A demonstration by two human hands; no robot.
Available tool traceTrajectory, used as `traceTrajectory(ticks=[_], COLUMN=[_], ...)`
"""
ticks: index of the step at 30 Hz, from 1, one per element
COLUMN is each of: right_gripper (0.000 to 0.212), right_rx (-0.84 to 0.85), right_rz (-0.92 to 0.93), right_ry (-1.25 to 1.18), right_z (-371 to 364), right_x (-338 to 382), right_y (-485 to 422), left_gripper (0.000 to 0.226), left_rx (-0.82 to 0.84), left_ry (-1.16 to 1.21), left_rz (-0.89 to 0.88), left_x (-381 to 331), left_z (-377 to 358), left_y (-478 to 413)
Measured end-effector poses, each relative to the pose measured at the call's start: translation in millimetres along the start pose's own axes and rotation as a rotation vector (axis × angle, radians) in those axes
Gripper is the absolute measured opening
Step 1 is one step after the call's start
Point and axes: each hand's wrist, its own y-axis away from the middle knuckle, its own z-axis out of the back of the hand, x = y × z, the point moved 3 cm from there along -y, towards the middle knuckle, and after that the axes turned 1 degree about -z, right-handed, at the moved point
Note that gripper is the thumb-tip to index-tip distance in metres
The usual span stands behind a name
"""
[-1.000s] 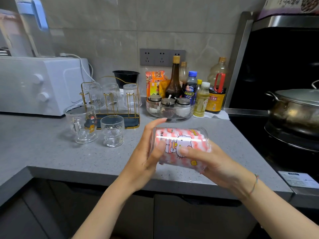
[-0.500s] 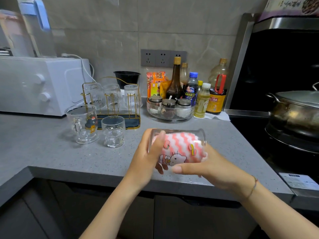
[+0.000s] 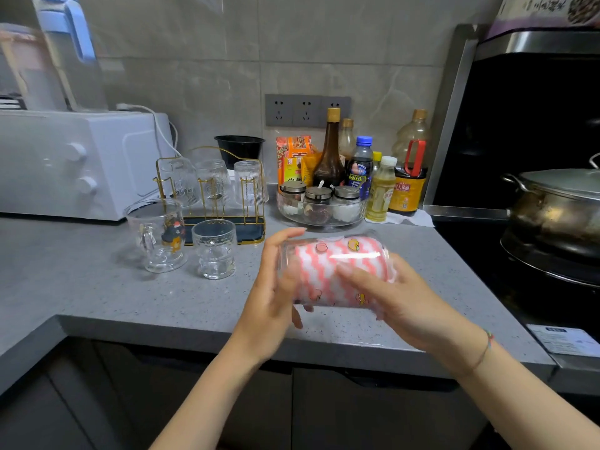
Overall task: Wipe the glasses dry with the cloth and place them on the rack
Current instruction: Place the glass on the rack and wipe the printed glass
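I hold a clear glass (image 3: 286,254) on its side above the counter's front edge. A pink-and-white wavy cloth (image 3: 324,271) is stuffed inside it and bunches out of the mouth on the right. My left hand (image 3: 276,293) grips the base end. My right hand (image 3: 402,297) grips the cloth at the mouth end, with fingers lying across the glass wall. The gold wire rack (image 3: 227,232) stands behind on the left, with three ribbed glasses (image 3: 212,180) upside down on it. A cartoon-printed glass mug (image 3: 159,235) and a small tumbler (image 3: 214,250) stand upright in front of the rack.
A white oven (image 3: 65,164) stands at the back left. A bowl of spice jars (image 3: 319,206) and several sauce bottles (image 3: 406,177) line the wall. To the right, a steel pot (image 3: 558,209) sits on the black stove. The grey counter (image 3: 97,297) edge lies just below my hands.
The cloth's print has turned inside the glass, with the cartoon face rolling down out of sight. Both hands shifted their hold slightly but stay in the same place.
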Motion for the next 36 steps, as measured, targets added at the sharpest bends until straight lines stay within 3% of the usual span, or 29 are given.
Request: traceTrajectory(ticks=[5, 9, 13, 16, 22, 25, 27, 30, 36], right_gripper=[0.017, 0.02, 0.028, 0.043, 0.046, 0.031, 0.018, 0.026, 0.015], right_rx=[-0.08, -0.066, 0.063, 0.217, 0.337, 0.282, 0.156, 0.087, -0.007], right_rz=[0.154, 0.17, 0.057, -0.02, -0.085, -0.081, -0.1, -0.066, 0.1], right_ry=[0.268, 0.313, 0.242, 0.057, -0.231, -0.228, -0.215, -0.14, 0.299], right_z=[2.6, 2.4, 0.5, -0.4, 2.4, -1.0, 1.2, 4.2, 1.1], right_x=[2.6, -1.1, -4.9, -5.1, -5.2, -4.1, -9.2, -14.3, -3.0], right_y=[-3.1, -2.1, -1.3, 2.0, 4.6, 5.1, 3.0, -1.4, 1.5], left_gripper=[0.075, 0.069, 0.051, 0.038, 0.042, 0.039, 0.036, 0.042, 0.048], left_rx=[-0.012, -0.067, -0.11, -0.073, 0.007, 0.021, 0.039, 0.063, -0.02], left_ry=[0.117, 0.153, 0.018, -0.022, -0.124, -0.168, -0.12, -0.046, 0.077], left_rz=[0.359, 0.437, 0.246, 0.081, -0.162, -0.255, -0.208, -0.047, 0.234], left_x=[5.7, 7.0, 4.6, 0.3, -1.7, -4.0, -4.0, -3.5, -1.1], left_z=[-3.8, -6.0, -6.3, -7.7, 0.0, 1.2, 1.4, 0.4, -1.1], left_y=[-5.7, -6.9, -6.4, -2.2, 1.5, 3.1, 3.4, 2.8, 0.2])
